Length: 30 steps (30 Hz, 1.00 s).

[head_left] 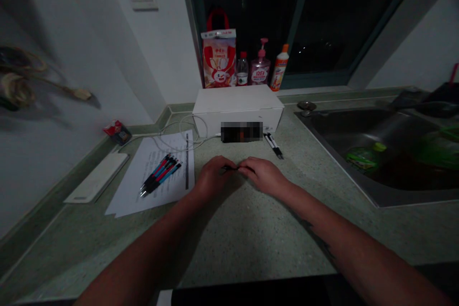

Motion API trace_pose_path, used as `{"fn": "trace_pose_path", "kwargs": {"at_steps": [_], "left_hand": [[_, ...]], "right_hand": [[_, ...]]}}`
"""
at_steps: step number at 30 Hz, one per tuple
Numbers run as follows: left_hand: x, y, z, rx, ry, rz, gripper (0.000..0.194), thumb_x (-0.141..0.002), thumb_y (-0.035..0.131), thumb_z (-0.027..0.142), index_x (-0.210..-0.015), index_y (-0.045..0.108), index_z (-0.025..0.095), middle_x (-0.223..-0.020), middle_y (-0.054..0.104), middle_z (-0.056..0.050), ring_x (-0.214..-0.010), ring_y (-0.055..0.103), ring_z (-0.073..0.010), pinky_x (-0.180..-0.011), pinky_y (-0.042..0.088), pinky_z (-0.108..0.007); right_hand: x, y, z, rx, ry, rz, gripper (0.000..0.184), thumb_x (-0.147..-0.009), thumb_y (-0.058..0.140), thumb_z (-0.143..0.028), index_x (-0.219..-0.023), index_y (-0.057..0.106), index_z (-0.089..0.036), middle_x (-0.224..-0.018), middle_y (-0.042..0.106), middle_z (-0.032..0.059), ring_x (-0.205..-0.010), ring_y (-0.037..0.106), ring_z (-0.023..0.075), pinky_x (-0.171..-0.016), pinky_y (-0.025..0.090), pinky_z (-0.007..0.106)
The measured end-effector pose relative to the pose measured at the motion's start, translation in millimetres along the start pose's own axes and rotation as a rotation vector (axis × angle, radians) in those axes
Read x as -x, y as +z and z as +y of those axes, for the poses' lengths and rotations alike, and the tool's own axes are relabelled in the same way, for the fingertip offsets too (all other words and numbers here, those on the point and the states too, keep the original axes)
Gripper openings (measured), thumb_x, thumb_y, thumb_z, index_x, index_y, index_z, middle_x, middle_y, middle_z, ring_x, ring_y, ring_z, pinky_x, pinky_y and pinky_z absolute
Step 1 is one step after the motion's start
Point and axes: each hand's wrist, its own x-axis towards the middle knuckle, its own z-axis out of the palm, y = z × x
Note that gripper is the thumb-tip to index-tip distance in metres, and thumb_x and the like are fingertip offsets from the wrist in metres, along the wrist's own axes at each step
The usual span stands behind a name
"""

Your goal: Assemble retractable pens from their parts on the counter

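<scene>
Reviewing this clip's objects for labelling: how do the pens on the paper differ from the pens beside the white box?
The pens on the paper have blue and red barrels, while the pens beside the white box look black and white. The former rest on a printed sheet; the latter rest on the speckled countertop, against the white box's front. The former form a larger fanned group; the latter look like a pair. Both lie flat.
</scene>
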Motion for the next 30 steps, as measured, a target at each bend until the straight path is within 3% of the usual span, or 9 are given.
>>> {"fn": "trace_pose_path", "kwargs": {"at_steps": [5,10,15,17,20,23,26,30], "left_hand": [[0.3,1.1,-0.6,0.046,-0.048,0.01,0.009,-0.083,0.07,0.016,-0.087,0.075,0.023,-0.088,0.077,-0.003,-0.082,0.07,-0.0181,-0.08,0.059,-0.035],[0.9,0.7,1.9,0.096,-0.073,0.021,0.008,-0.082,0.071,0.018,-0.085,0.075,0.023,-0.088,0.077,-0.003,-0.084,0.071,-0.0187,-0.082,0.059,-0.035],[-2.4,-2.6,3.7,0.186,-0.236,-0.01,0.014,-0.085,0.07,0.025,-0.097,0.074,0.022,-0.091,0.079,-0.003,-0.085,0.074,-0.0194,-0.081,0.059,-0.033],[-4.1,-4.9,3.8,0.191,-0.288,-0.039,0.012,-0.089,0.066,0.029,-0.092,0.074,0.021,-0.085,0.079,-0.003,-0.081,0.075,-0.0198,-0.078,0.058,-0.033],[-5.3,-7.6,4.1,0.184,-0.3,-0.037,0.01,-0.086,0.067,0.027,-0.082,0.074,0.021,-0.081,0.078,-0.002,-0.078,0.073,-0.0196,-0.077,0.057,-0.033],[-5.5,-8.4,5.7,0.227,-0.295,0.001,0.007,-0.079,0.073,0.025,-0.085,0.073,0.021,-0.087,0.079,-0.002,-0.081,0.073,-0.0195,-0.078,0.058,-0.033],[-5.4,-8.3,7.9,0.285,-0.328,-0.006,0.012,-0.082,0.07,0.029,-0.091,0.073,0.021,-0.087,0.079,-0.002,-0.082,0.074,-0.0193,-0.078,0.058,-0.032],[-5.5,-8.5,8.9,0.277,-0.343,-0.012,0.008,-0.081,0.07,0.028,-0.083,0.072,0.021,-0.081,0.078,-0.002,-0.078,0.073,-0.0194,-0.077,0.057,-0.032]], "right_hand": [[-0.1,1.0,2.6,-0.042,0.017,0.031,0.015,-0.095,0.069,-0.025,-0.11,0.071,-0.022,-0.099,0.074,0.0056,-0.089,0.069,0.0203,-0.077,0.05,0.032],[0.0,0.3,2.7,-0.036,0.035,0.02,0.008,-0.098,0.065,-0.024,-0.098,0.072,-0.021,-0.092,0.074,0.0042,-0.085,0.068,0.0191,-0.075,0.047,0.03],[-0.3,-3.5,3.2,-0.005,0.009,0.049,0.008,-0.097,0.067,-0.025,-0.101,0.073,-0.021,-0.098,0.072,0.005,-0.09,0.067,0.0194,-0.079,0.047,0.031],[0.0,-5.0,3.7,0.01,0.018,0.072,0.008,-0.095,0.072,-0.026,-0.1,0.073,-0.02,-0.098,0.072,0.0049,-0.089,0.067,0.0194,-0.078,0.046,0.031],[0.0,-6.0,4.2,0.012,0.017,0.083,0.008,-0.095,0.071,-0.026,-0.098,0.074,-0.02,-0.096,0.071,0.0048,-0.088,0.066,0.019,-0.077,0.046,0.03],[-0.8,-6.0,4.4,0.002,0.022,0.066,0.013,-0.1,0.064,-0.026,-0.097,0.076,-0.021,-0.093,0.072,0.0047,-0.088,0.067,0.019,-0.077,0.046,0.031],[-1.5,-6.2,4.4,-0.001,0.032,0.068,0.014,-0.1,0.064,-0.025,-0.097,0.076,-0.021,-0.092,0.073,0.0048,-0.086,0.067,0.0186,-0.077,0.046,0.03],[-1.2,-7.4,3.8,-0.013,0.029,0.103,0.009,-0.096,0.069,-0.026,-0.098,0.077,-0.021,-0.095,0.072,0.0046,-0.085,0.067,0.0183,-0.075,0.046,0.03]]}}
